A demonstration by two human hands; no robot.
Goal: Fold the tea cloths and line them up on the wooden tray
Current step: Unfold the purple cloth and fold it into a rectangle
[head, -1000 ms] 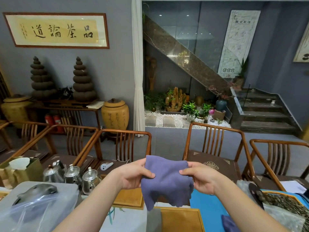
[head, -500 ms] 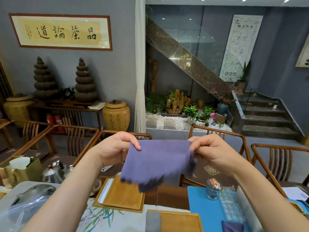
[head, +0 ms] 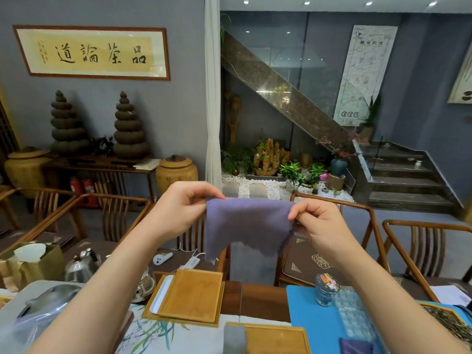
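While the left hand (head: 178, 213) and right hand (head: 316, 226) each pinch a top corner between the fingers, the purple tea cloth (head: 245, 226) hangs above the surface, well clear of the wooden tray (head: 275, 338). Uneven tension would likely skew the fold.

Matt purple cloth (head: 247, 226), wood tray (head: 190, 295).

I see a purple cloth (head: 249, 226) held up in the air by its top corners, hanging loose with a wavy lower edge. Grey cloth (head: 234, 338) lies folded at the left edge of the wooden tray (head: 277, 339) below.
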